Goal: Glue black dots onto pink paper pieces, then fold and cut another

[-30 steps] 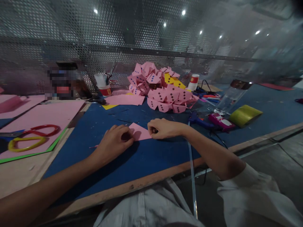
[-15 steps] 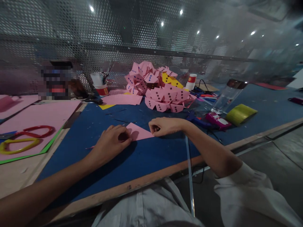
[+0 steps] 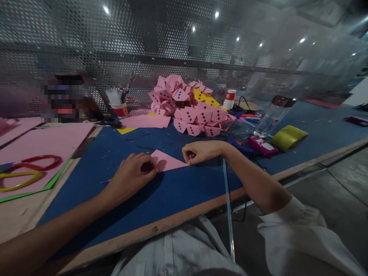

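A pink piece of paper (image 3: pixel 166 161), folded to a triangle, lies on the blue tabletop (image 3: pixel 161 203) between my hands. Its left end is pinched in my left hand (image 3: pixel 136 168), fingers curled with the thumb toward the edge. My right hand (image 3: pixel 201 151) has thumb and fingertips closed on the pointed right corner. Behind the paper stands a heap of folded pink paper shapes (image 3: pixel 172 94) with dark and blue square marks. A few yellow folded shapes (image 3: pixel 205 98) sit among them.
Red-and-yellow-handled scissors (image 3: pixel 40 163) lie on pink sheets at the left. Paper cups (image 3: pixel 122 110) stand at the back. On the right are a glass bottle (image 3: pixel 273 119), a magenta device (image 3: pixel 261 145) and a yellow tape roll (image 3: pixel 290 138). A perforated metal screen (image 3: pixel 161 38) rises behind.
The view has shifted slightly, so most things sit a little further left. Both hands keep their hold on the pink paper, with the right hand very slightly further from the left.
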Demonstrator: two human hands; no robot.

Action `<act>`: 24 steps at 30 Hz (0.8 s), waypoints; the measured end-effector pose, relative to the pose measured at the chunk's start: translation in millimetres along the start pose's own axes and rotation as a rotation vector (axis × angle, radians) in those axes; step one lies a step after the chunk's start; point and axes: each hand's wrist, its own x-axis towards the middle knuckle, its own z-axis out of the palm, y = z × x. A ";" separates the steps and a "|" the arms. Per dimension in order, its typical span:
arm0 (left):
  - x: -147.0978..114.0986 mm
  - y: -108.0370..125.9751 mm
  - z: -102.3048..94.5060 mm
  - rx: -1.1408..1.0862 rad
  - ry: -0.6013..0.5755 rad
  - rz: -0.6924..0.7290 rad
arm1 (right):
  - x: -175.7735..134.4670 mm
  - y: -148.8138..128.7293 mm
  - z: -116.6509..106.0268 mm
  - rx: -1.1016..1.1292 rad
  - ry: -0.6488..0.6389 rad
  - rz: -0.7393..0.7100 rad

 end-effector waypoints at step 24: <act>-0.5 1.9 0.4 -0.009 0.013 -0.013 | 11.9 -15.5 20.8 0.043 0.224 -0.088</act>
